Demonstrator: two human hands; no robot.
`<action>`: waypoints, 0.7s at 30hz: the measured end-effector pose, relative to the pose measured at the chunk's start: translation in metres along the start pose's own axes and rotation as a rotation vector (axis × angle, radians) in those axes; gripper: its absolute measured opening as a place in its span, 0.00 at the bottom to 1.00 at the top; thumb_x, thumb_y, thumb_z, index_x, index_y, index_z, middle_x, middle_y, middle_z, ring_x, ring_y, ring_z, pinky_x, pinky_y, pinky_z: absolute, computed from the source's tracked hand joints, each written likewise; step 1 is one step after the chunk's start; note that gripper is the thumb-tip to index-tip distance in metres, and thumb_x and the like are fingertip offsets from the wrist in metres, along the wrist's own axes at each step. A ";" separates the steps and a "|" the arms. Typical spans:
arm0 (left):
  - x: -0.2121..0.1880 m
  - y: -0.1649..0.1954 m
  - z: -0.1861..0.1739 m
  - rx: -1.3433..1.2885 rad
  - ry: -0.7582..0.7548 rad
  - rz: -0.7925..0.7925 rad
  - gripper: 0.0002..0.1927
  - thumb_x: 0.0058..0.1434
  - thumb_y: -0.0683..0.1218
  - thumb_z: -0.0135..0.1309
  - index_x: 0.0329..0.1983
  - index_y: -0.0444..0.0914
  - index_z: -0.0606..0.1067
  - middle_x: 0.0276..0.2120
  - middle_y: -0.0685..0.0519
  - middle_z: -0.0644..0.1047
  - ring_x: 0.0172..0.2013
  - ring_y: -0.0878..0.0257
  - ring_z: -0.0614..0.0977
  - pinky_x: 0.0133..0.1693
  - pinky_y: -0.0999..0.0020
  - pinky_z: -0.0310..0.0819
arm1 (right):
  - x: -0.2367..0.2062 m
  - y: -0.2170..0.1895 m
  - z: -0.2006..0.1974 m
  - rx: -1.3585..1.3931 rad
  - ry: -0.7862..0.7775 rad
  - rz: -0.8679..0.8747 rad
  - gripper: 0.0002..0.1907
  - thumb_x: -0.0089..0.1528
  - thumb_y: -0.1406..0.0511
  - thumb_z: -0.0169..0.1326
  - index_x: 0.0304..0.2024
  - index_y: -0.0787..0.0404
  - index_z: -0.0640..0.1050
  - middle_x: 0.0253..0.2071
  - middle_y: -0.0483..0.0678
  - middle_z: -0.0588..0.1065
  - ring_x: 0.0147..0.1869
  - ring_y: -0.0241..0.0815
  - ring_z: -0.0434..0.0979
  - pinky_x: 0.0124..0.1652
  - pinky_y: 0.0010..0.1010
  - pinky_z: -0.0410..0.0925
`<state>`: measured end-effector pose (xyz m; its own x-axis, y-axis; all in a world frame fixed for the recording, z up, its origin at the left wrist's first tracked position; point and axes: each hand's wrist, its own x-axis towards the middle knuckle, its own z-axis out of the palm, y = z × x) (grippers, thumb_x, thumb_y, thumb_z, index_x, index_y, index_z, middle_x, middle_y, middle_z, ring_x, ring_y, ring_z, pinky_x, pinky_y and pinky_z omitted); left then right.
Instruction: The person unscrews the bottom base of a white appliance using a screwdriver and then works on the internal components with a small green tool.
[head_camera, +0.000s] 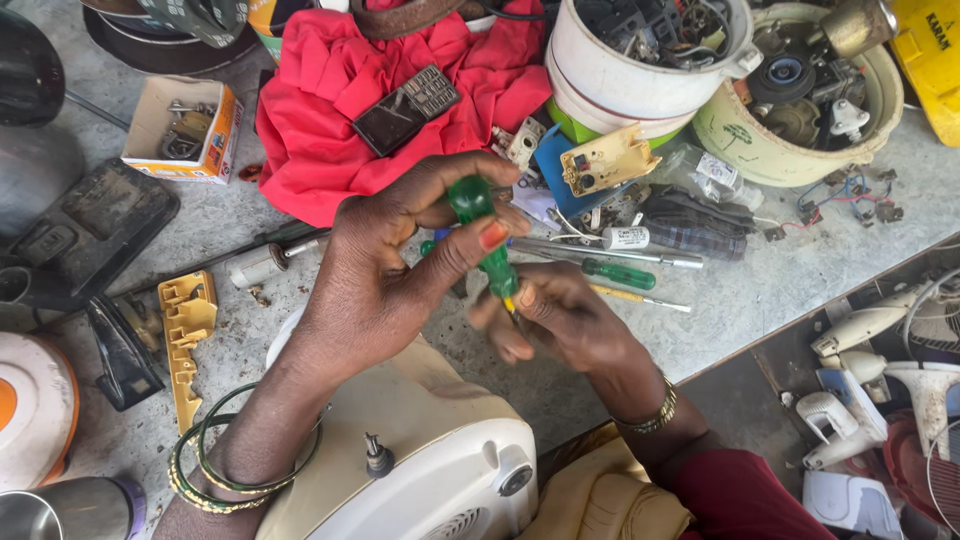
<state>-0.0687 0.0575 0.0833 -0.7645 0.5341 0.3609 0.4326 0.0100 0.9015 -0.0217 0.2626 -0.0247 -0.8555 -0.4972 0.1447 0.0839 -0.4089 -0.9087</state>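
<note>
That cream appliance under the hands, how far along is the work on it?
Done: the cream appliance lies with its housing exposed and a bare spindle sticking up. In hand: the left hand grips a green-handled screwdriver; the right hand pinches near its tip. Left: the housing looks closed, so probably not opened yet.

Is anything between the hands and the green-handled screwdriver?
No. The left hand already grips the green-handled screwdriver by its handle, and the right hand pinches near its shaft just below. Nothing visible sits between them; the tip itself is hidden by fingers.
</note>
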 end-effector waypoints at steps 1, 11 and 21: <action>0.001 -0.002 -0.001 -0.015 0.037 -0.005 0.18 0.74 0.42 0.54 0.64 0.32 0.70 0.50 0.49 0.83 0.55 0.63 0.86 0.57 0.68 0.82 | -0.001 -0.004 -0.001 -0.305 0.091 -0.058 0.26 0.72 0.50 0.44 0.49 0.68 0.78 0.25 0.42 0.72 0.27 0.31 0.69 0.30 0.24 0.64; -0.002 -0.007 -0.006 -0.080 0.014 0.014 0.18 0.76 0.42 0.52 0.66 0.31 0.68 0.53 0.48 0.81 0.58 0.62 0.84 0.60 0.66 0.81 | -0.014 0.029 -0.001 -0.191 0.270 -0.087 0.23 0.74 0.54 0.47 0.37 0.67 0.77 0.22 0.40 0.66 0.24 0.29 0.62 0.27 0.23 0.59; 0.008 -0.020 0.001 0.125 -0.069 0.016 0.20 0.65 0.42 0.62 0.60 0.38 0.77 0.55 0.51 0.82 0.63 0.59 0.79 0.63 0.62 0.75 | 0.006 -0.031 0.002 -1.077 0.258 -0.462 0.18 0.63 0.63 0.62 0.49 0.69 0.77 0.36 0.54 0.72 0.33 0.45 0.73 0.34 0.35 0.68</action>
<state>-0.0835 0.0621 0.0678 -0.7244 0.5917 0.3537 0.5037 0.1041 0.8576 -0.0283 0.2706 0.0052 -0.7798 -0.2536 0.5724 -0.6231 0.4030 -0.6703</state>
